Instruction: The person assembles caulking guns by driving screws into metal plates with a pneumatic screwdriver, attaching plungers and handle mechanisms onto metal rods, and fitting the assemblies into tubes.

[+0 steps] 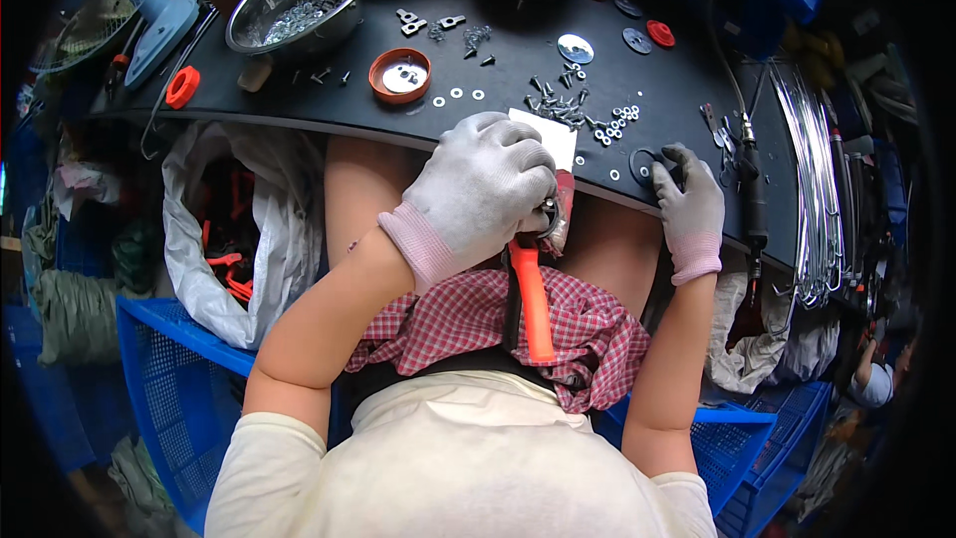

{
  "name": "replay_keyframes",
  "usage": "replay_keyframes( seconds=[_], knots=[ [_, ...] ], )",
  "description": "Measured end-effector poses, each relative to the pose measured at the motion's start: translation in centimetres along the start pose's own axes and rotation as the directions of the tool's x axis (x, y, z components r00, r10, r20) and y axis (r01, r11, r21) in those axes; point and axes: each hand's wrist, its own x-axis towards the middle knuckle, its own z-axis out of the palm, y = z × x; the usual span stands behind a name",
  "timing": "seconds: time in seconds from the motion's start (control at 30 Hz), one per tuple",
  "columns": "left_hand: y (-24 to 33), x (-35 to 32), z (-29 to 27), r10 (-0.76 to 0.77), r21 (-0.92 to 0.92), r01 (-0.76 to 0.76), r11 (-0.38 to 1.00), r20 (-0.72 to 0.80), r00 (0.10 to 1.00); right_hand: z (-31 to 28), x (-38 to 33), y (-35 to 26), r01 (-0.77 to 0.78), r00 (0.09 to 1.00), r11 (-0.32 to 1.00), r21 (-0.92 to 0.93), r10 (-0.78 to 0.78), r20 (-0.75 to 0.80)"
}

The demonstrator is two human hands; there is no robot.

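My left hand point(485, 189), in a pale grey glove with a pink cuff, is closed above my lap on a tool with an orange handle point(533, 304). A dark second handle runs beside the orange one, and a shiny metal part shows by my fingertips; the tool's kind is hidden. Just beyond, a white card-like piece point(548, 134) overhangs the table edge, with a dark red piece point(564, 194) below it. My right hand point(689, 201), gloved the same way, rests at the table's front edge, thumb and fingers curled at a thin black ring point(634, 165).
The black table point(349, 130) carries loose screws point(558, 105), nuts point(609, 130), washers and an orange-brown dish point(400, 76). Steel bowls point(299, 5) of small parts stand at the back. A corded power screwdriver point(754, 189) hangs at right beside metal rods point(812, 179). Blue crates point(179, 408) flank me.
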Motion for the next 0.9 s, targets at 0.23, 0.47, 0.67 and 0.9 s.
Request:
replay_keyframes(
  seconds=[0.23, 0.47, 0.67, 0.9],
  knots=[
    [0.9, 0.1, 0.3, -0.114, -0.146, 0.113, 0.983, 0.006, 0.993, -0.8, -3.2, -2.9, -0.071, 0.971, 0.923, 0.378, 0.151, -0.184],
    [0.6, 0.5, 0.6, -0.129, -0.147, 0.128, 0.981, 0.0, 0.992, 0.8, -7.3, -8.4, 0.159, 0.959, 0.482, 0.862, -0.282, -0.019],
    [0.4, 0.6, 1.9, -0.068, -0.157, 0.027, 0.987, -0.258, 0.964, 1.5, -7.1, -9.5, 0.235, 0.971, 0.682, 0.692, -0.189, -0.143],
    [0.2, 1.6, 0.7, -0.156, -0.227, 0.058, 0.972, -0.441, 0.884, 2.2, -7.5, -10.5, 0.18, 0.983, 0.812, 0.556, -0.161, -0.084]
  ],
)
